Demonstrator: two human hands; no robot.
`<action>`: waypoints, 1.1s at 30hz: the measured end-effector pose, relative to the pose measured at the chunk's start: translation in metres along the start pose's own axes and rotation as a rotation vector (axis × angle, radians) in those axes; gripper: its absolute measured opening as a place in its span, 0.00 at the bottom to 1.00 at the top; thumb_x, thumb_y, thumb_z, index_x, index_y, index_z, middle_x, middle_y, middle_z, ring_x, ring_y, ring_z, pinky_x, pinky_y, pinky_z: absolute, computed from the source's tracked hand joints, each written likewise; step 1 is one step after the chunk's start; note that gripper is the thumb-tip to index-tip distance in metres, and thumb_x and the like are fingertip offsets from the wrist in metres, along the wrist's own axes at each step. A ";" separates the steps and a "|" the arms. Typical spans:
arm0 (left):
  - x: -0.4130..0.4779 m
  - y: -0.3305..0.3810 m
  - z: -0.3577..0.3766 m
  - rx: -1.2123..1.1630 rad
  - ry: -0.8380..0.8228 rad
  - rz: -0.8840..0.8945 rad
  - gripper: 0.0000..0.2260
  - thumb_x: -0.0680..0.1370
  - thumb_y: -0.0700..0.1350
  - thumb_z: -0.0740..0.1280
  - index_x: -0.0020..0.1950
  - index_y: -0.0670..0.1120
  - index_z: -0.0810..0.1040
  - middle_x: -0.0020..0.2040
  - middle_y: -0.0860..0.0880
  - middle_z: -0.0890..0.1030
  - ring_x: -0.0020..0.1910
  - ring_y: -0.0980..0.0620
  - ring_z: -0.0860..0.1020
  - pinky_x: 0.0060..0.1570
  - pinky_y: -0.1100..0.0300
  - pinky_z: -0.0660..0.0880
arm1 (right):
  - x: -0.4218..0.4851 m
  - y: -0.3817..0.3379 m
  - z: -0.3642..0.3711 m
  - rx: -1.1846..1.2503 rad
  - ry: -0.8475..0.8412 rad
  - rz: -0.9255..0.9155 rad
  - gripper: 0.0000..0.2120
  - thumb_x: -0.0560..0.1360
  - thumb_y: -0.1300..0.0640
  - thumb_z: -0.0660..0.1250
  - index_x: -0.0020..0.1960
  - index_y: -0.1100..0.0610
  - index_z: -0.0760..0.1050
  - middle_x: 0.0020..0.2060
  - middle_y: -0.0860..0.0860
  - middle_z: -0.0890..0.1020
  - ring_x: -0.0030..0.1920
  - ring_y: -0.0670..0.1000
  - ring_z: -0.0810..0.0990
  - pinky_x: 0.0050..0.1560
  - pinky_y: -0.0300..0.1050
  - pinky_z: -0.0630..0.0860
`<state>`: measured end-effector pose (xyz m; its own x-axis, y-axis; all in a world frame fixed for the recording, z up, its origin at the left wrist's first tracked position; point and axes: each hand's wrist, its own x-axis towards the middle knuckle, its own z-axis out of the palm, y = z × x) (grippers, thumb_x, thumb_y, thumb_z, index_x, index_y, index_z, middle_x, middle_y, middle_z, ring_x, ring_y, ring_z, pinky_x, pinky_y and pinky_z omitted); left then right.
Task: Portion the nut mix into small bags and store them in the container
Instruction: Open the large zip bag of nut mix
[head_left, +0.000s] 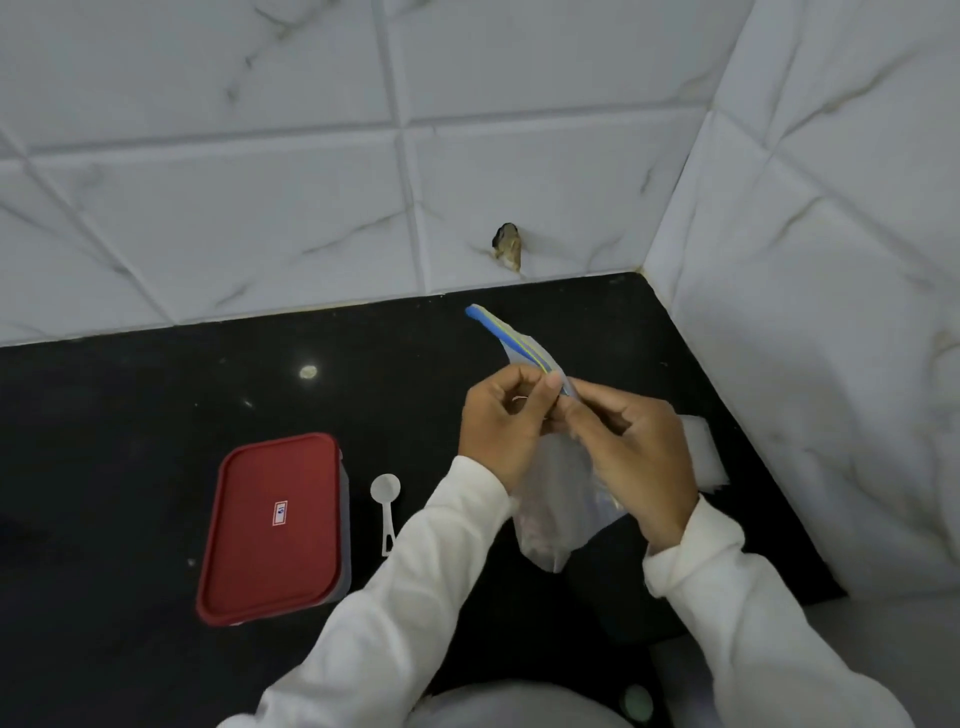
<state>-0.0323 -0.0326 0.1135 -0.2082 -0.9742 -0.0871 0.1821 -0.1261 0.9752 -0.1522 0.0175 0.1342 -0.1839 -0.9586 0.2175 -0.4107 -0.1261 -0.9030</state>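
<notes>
"Black worktop (130, 441) in a white-tiled corner. How far along is the portioning?"

"Barely begun, I'd judge. The container (346, 540) sits with its red lid (260, 571) on. The scoop (387, 506) lies just right of it, bowl end away from the person, and no filled small bag shows anywhere. A pale stack that looks like the small bags (701, 452) lies far right of the container, beyond the hands."

"And the bag (558, 499) with the mix?"

"Right of the container, lifted off the worktop. The left hand (501, 421) and the right hand (634, 447) both pinch its zip strip (506, 335), fingers curled on it, close together. Whether they are parting it or pressing it shut I cannot tell."

"Which way does it point?"

"The strip runs from the hands up toward the back wall (260, 208), slanting to the container's side — its blue end is free. The body hangs below the hands, long axis roughly top to bottom, bottom corner toward the person. Something brownish sits low inside — likely the mix, though it's blurred. Scooping, sealing and storing all look left to do."
</notes>
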 end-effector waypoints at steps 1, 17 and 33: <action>0.000 0.000 0.000 0.022 0.002 0.025 0.07 0.79 0.41 0.68 0.46 0.37 0.80 0.42 0.39 0.82 0.44 0.43 0.82 0.50 0.48 0.82 | -0.001 0.002 0.002 -0.025 0.025 -0.012 0.10 0.76 0.57 0.68 0.55 0.46 0.79 0.43 0.36 0.82 0.45 0.36 0.82 0.45 0.29 0.77; -0.015 -0.016 -0.011 -0.021 0.165 -0.126 0.12 0.77 0.44 0.71 0.34 0.43 0.77 0.37 0.41 0.82 0.38 0.46 0.82 0.41 0.55 0.80 | -0.009 0.008 0.011 -0.436 -0.037 -0.043 0.08 0.74 0.53 0.69 0.40 0.57 0.82 0.30 0.53 0.82 0.32 0.53 0.80 0.35 0.50 0.78; 0.005 -0.005 -0.018 -0.078 0.139 -0.327 0.11 0.72 0.42 0.76 0.51 0.40 0.82 0.43 0.45 0.84 0.42 0.51 0.81 0.46 0.57 0.79 | 0.003 0.011 0.009 -0.031 -0.141 0.274 0.12 0.73 0.48 0.72 0.54 0.51 0.80 0.44 0.46 0.85 0.45 0.43 0.84 0.46 0.41 0.81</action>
<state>-0.0173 -0.0405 0.1044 -0.1361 -0.8956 -0.4236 0.2018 -0.4436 0.8732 -0.1491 0.0110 0.1220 -0.1669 -0.9821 -0.0876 -0.3903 0.1474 -0.9088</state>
